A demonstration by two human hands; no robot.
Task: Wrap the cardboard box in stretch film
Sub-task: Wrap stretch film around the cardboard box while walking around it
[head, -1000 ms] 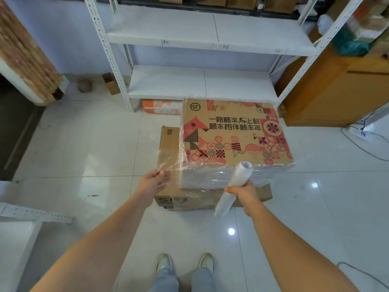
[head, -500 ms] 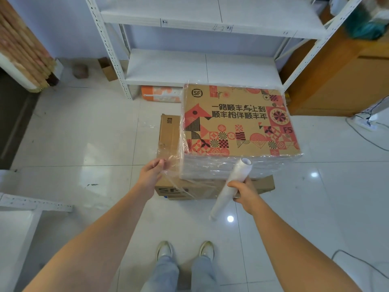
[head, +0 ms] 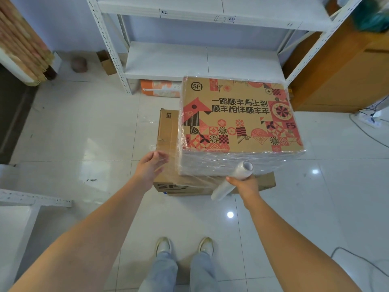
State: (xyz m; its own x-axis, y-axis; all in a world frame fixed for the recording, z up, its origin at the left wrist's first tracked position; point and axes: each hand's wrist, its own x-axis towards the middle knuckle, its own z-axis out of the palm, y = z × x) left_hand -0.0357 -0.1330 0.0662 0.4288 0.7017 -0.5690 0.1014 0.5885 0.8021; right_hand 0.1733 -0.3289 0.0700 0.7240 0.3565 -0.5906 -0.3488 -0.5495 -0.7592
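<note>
A printed cardboard box (head: 237, 114) with red and black patterns rests on a plain brown box (head: 168, 131) on the floor. Clear stretch film (head: 221, 163) covers its near side and left corner. My right hand (head: 244, 183) grips a roll of stretch film (head: 231, 180), tilted, at the box's near edge. A loose sheet of film runs from the roll leftward to my left hand (head: 151, 165), whose fingers are spread against it beside the box's near-left corner.
White metal shelving (head: 202, 60) stands just behind the boxes. An orange package (head: 160, 89) lies under its lowest shelf. A wooden cabinet (head: 341, 66) is at the right, with cables (head: 370, 123) on the tiled floor. My feet (head: 183, 245) are below.
The view has tilted down and closer. My left hand has opened from a pinch on the film to spread fingers. The roll in my right hand has barely moved against the box.
</note>
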